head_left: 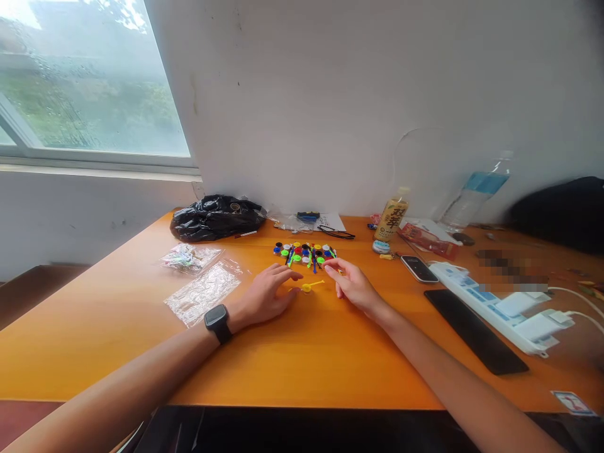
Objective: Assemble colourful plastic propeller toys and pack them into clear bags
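Observation:
A small yellow plastic piece (306, 288), with a round disc and a thin stem, lies on the table between my hands. My left hand (270, 293), with a black watch on its wrist, rests low over the table. Its thumb and index finger are apart, and the thumb tip is close to the yellow disc; whether they touch I cannot tell. To the right, my right hand (355, 286) has its thumb and index fingertips pinched together; anything between them is too small to make out. Just beyond lies a cluster of colored plastic pieces (306, 251), several round ones and thin sticks.
Left of my hands are a clear plastic bag (202, 292) and a bag of small parts (187, 258). Behind sits a black plastic bag (217, 217). On the right are a drink bottle (391, 215), a phone (419, 269), a power strip (488, 308) and a dark flat slab (474, 330).

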Demonstrator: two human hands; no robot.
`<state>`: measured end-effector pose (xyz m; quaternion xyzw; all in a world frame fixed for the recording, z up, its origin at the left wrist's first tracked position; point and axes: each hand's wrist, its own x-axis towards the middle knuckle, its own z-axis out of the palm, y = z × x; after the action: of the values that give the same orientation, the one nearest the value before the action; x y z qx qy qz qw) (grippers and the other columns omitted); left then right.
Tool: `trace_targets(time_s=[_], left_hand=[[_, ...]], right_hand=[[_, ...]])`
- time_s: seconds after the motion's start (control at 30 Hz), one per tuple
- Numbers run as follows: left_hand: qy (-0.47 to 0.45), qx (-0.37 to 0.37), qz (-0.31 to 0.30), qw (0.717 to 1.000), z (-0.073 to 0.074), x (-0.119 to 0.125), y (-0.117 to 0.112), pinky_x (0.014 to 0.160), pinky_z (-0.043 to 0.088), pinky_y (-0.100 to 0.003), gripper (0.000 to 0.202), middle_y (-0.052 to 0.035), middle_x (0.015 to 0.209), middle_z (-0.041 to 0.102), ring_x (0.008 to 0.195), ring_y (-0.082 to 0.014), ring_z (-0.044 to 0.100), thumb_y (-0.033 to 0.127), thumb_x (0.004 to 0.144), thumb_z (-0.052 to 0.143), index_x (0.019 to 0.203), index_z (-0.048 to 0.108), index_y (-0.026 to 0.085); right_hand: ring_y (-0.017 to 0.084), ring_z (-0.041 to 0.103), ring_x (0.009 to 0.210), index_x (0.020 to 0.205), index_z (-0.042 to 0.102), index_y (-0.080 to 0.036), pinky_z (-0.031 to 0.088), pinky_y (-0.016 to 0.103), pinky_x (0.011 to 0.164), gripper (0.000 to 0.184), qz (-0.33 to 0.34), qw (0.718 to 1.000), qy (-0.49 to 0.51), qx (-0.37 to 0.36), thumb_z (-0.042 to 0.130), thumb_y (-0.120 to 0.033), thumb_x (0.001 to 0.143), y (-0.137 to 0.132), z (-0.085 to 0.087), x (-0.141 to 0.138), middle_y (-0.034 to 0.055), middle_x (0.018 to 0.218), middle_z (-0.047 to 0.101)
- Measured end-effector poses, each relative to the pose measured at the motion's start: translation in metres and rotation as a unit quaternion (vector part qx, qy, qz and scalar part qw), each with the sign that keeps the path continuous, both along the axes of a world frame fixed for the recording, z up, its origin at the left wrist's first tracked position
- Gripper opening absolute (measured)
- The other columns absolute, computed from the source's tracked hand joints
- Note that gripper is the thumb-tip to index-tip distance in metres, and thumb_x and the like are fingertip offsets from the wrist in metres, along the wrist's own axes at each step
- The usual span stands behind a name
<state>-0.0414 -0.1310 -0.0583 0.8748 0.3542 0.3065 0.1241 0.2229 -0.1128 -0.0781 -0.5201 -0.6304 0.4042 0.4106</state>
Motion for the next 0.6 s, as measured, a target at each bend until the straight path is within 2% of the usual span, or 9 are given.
trace_targets(time_s=[0.1,0.17,0.23,0.3,0.37,0.5,0.6], left_hand=[[-0.039,-0.012,0.005,0.999,0.002,-0.003,0.001,0.100,0.052,-0.042,0.030,-0.0085,0.117,0.072,0.112,-0.0254,0.063,0.035,0.110,0.042,0.122,0.067,0.024],[-0.061,-0.016,0.012,0.998,0.004,-0.004,0.001,0.103,0.050,-0.042,0.034,-0.0088,0.120,0.070,0.115,-0.0254,0.061,0.035,0.112,0.037,0.126,0.066,0.024],[-0.077,-0.014,0.024,0.997,0.004,-0.006,0.001,0.107,0.048,-0.043,0.036,-0.0091,0.123,0.068,0.118,-0.0256,0.059,0.037,0.113,0.034,0.128,0.064,0.024],[-0.085,-0.011,0.033,0.996,0.004,-0.007,0.001,0.108,0.047,-0.043,0.038,-0.0093,0.124,0.067,0.119,-0.0257,0.058,0.039,0.113,0.033,0.129,0.063,0.024],[-0.085,-0.013,0.035,0.996,0.004,-0.008,0.001,0.108,0.047,-0.043,0.038,-0.0092,0.123,0.066,0.119,-0.0255,0.058,0.039,0.113,0.032,0.130,0.063,0.024],[-0.087,-0.023,0.032,0.995,0.005,-0.007,0.001,0.110,0.046,-0.043,0.037,-0.0092,0.125,0.066,0.121,-0.0255,0.057,0.039,0.113,0.033,0.130,0.063,0.024],[-0.093,-0.029,0.033,0.995,0.004,-0.007,0.001,0.110,0.046,-0.043,0.037,-0.0092,0.125,0.066,0.122,-0.0254,0.058,0.039,0.113,0.034,0.129,0.063,0.024]], right_hand=[[0.007,0.049,0.045,0.113,0.065,-0.022,0.041,0.026,0.048,0.047,0.009,1.000,0.003,-0.011,0.063,-0.065,0.093,-0.002,0.004,-0.001,0.0058,0.116,0.073],[0.009,0.045,0.044,0.110,0.067,-0.022,0.038,0.026,0.047,0.049,0.015,1.000,0.001,-0.015,0.060,-0.067,0.093,-0.003,0.006,-0.001,0.0027,0.093,0.073],[0.011,0.038,0.044,0.096,0.068,-0.021,0.031,0.027,0.047,0.051,0.001,1.000,-0.006,0.002,0.057,-0.070,0.094,-0.004,0.009,0.000,-0.0020,0.065,0.059],[0.013,0.032,0.046,0.080,0.066,-0.021,0.026,0.029,0.049,0.056,-0.027,0.999,-0.012,0.033,0.053,-0.074,0.095,-0.004,0.013,0.001,-0.0042,0.053,0.041],[0.014,0.030,0.049,0.073,0.063,-0.021,0.023,0.030,0.051,0.060,-0.045,0.997,-0.010,0.055,0.052,-0.076,0.094,-0.003,0.015,0.003,-0.0039,0.052,0.035],[0.014,0.030,0.052,0.077,0.064,-0.021,0.023,0.030,0.053,0.056,-0.024,0.997,-0.023,0.067,0.052,-0.072,0.096,-0.006,0.017,0.002,-0.0028,0.057,0.040],[0.015,0.036,0.054,0.079,0.064,-0.022,0.026,0.030,0.055,0.048,0.010,0.987,-0.112,0.113,0.054,-0.065,0.098,-0.014,0.018,-0.002,-0.0017,0.059,0.047]])
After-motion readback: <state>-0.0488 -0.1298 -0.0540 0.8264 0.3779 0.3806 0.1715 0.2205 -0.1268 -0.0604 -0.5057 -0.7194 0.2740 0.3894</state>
